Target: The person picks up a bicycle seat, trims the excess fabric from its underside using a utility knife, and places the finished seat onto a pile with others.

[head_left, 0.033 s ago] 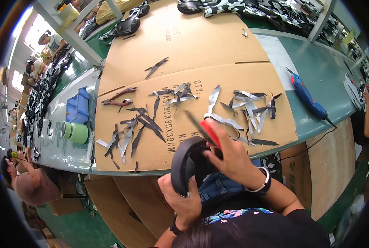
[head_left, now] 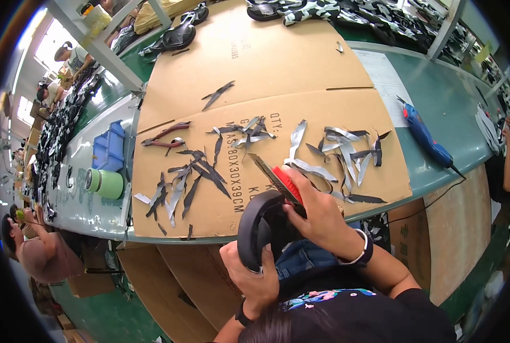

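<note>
Your left hand (head_left: 252, 274) gripped the black part (head_left: 255, 228) upright from below; your right hand (head_left: 318, 214), clutching the knife (head_left: 281, 180), lay against its right edge.

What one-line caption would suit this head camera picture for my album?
Left hand grips a black curved part while the right hand trims it with a red utility knife above scrap-strewn cardboard.

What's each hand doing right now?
Left hand: closed around the lower rim of the black curved part.
Right hand: closed on the red-handled utility knife, blade over the part.
</note>
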A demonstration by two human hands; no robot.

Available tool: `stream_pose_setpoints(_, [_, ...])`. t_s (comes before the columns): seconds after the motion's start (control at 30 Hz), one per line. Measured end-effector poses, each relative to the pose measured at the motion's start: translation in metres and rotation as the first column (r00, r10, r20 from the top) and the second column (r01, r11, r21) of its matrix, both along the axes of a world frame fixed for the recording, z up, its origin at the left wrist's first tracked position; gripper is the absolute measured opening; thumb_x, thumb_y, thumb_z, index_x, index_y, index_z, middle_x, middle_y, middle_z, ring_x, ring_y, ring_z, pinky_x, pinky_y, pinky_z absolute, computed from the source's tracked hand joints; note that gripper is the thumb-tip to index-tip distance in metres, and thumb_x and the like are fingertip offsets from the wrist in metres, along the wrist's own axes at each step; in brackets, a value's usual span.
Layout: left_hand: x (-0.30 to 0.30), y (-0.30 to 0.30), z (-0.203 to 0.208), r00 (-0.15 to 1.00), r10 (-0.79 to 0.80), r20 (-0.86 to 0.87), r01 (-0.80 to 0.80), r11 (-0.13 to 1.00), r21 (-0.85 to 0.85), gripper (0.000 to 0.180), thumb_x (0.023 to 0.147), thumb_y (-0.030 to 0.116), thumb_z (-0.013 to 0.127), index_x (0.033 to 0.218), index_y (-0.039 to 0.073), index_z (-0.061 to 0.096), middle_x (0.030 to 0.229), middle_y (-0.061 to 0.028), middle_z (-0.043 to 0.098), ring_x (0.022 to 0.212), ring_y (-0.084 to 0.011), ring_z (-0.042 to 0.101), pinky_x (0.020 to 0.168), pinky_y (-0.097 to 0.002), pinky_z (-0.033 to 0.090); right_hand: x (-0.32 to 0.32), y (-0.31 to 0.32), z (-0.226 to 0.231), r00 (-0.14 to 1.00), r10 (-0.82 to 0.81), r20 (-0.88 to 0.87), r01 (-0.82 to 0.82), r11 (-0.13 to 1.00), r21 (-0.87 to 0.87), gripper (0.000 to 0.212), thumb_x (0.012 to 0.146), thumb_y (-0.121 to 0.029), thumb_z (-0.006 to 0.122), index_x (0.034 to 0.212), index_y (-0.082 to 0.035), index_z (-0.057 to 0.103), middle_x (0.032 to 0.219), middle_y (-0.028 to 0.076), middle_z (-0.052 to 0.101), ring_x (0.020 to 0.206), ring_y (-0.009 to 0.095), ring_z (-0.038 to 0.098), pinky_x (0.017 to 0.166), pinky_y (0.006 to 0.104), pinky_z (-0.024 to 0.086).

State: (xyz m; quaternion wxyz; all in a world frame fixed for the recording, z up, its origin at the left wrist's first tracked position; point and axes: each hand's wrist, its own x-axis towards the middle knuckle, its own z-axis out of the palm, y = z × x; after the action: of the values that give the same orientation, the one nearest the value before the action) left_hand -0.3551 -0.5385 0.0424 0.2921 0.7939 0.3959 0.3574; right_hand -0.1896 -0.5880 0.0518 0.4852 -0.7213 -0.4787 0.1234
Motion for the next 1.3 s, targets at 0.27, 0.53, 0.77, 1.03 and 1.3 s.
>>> stream_pose_setpoints(0.27, [0.009,0.029,0.004,0.999,-0.036,0.040,0.045,0.964,-0.264,0.039,0.080,0.014,0.076,0.106,-0.002,0.053,0.098,-0.0148,0.057,0.090,-0.0300,0.056,0.081,-0.0387,0.045,0.025,0.019,0.003,0.836,-0.306,0.456,0.279,0.952,0.127,0.049,0.078,0.002,0.060,0.126,0.000,0.048,0.106,0.020,0.061,0.081,0.033,0.064,0.067,0.0411,0.053])
stream_pose_setpoints(0.53, [0.073,0.109,0.058,0.882,-0.177,0.436,0.425,0.696,-0.578,0.041,0.086,0.010,0.071,0.122,-0.003,0.057,0.108,-0.0097,0.066,0.096,-0.0149,0.062,0.085,-0.0286,0.049,0.131,-0.039,0.020,0.578,-0.807,0.121,0.784,0.591,0.193,0.047,0.085,-0.003,0.057,0.130,0.002,0.044,0.107,0.018,0.062,0.080,0.023,0.062,0.074,0.0329,0.050])
stream_pose_setpoints(0.77, [0.128,0.209,0.069,0.814,-0.188,0.550,0.570,0.444,-0.691,0.040,0.090,0.013,0.065,0.125,-0.003,0.055,0.115,-0.0104,0.065,0.104,-0.0175,0.062,0.093,-0.0325,0.049,0.244,-0.138,0.034,0.113,-0.957,0.266,0.976,0.156,0.149,0.044,0.092,-0.009,0.056,0.133,-0.001,0.041,0.094,0.007,0.058,0.063,0.010,0.053,0.055,0.0260,0.047])
stream_pose_setpoints(1.03, [0.220,0.541,-0.019,0.324,0.440,0.838,0.527,0.651,-0.546,0.026,0.093,0.029,0.064,0.103,0.005,0.057,0.088,-0.0080,0.066,0.075,-0.0198,0.066,0.068,-0.0274,0.060,0.148,-0.008,0.018,0.677,-0.480,-0.558,0.505,0.855,-0.122,0.050,0.080,0.004,0.056,0.128,0.000,0.044,0.092,0.006,0.058,0.082,0.017,0.064,0.074,0.0293,0.054])
stream_pose_setpoints(1.3, [0.407,0.427,0.006,0.838,-0.546,0.029,0.511,0.764,-0.394,0.030,0.090,0.029,0.064,0.104,0.002,0.062,0.094,-0.0090,0.064,0.084,-0.0225,0.063,0.074,-0.0337,0.053,0.140,-0.036,-0.019,0.661,-0.455,-0.597,0.344,0.890,-0.298,0.050,0.079,-0.001,0.073,0.119,-0.003,0.043,0.085,0.008,0.061,0.061,0.013,0.061,0.054,0.0257,0.052])
